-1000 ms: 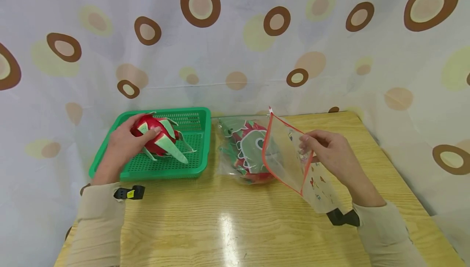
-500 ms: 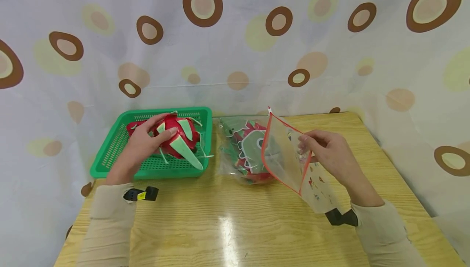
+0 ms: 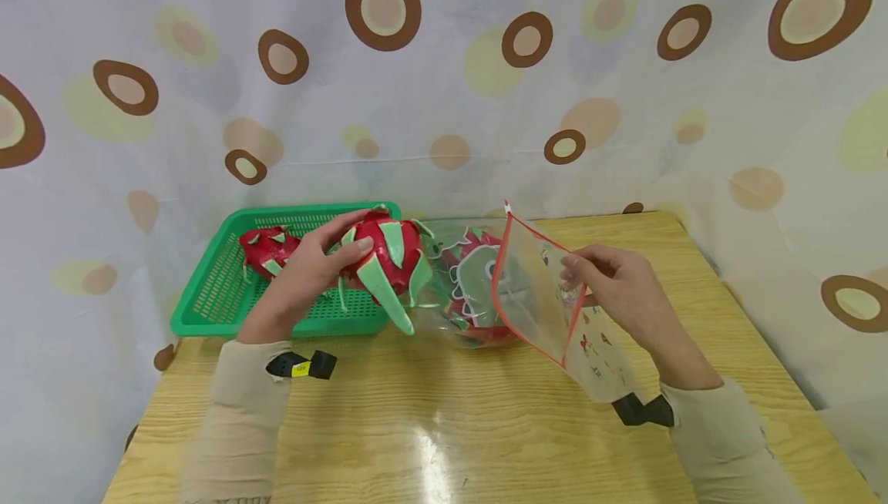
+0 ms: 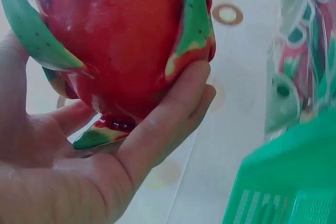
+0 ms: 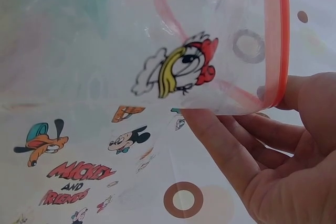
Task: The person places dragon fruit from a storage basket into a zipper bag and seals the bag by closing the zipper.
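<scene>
My left hand grips a red dragon fruit with green, leaf-like scales, raised over the right side of the green basket. In the left wrist view, fingers and thumb curl round the fruit's lower end. A second dragon fruit lies in the basket, partly behind my left hand. My right hand pinches the red-orange rim of a clear zip bag, whose mouth gapes toward the left. Cartoon prints on the bag show in the right wrist view.
Between the basket and the open bag lies a filled clear bag with a cartoon dinosaur print and red and green contents. All of it is on a wooden table. A patterned cloth hangs behind.
The left hand has carried its dragon fruit rightward, out from over the middle of the basket, uncovering the second fruit. My right hand and the open bag have hardly moved.
</scene>
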Demonstrator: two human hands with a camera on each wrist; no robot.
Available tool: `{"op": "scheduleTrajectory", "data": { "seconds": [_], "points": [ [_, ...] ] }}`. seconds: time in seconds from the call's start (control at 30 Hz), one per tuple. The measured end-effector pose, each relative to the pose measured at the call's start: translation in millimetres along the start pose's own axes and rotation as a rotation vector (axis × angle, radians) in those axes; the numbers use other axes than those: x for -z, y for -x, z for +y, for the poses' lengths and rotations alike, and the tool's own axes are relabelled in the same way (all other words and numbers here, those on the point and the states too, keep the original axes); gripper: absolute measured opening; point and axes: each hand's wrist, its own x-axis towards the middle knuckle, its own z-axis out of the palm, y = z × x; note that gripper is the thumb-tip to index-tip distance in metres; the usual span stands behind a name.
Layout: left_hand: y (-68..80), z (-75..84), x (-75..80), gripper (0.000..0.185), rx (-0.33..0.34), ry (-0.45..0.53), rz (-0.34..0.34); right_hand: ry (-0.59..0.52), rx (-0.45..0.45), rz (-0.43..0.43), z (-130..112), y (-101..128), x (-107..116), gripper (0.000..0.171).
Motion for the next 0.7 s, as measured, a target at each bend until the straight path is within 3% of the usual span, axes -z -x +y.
{"op": "scheduleTrajectory", "data": {
  "seconds": [0.3, 0.7],
  "points": [
    [-13.2, 2.8, -32.5, 0.053, -0.092, 0.133, -0.154, -0.006, -0.001, -0.001, 0.1, -0.4, -1.5, 0.037],
    [-25.6, 7.2, -66.0, 0.065, -0.15, 0.19, -0.255, -0.022, 0.007, -0.008, 1.4, -0.3, -1.4, 0.037]
  ]
}}
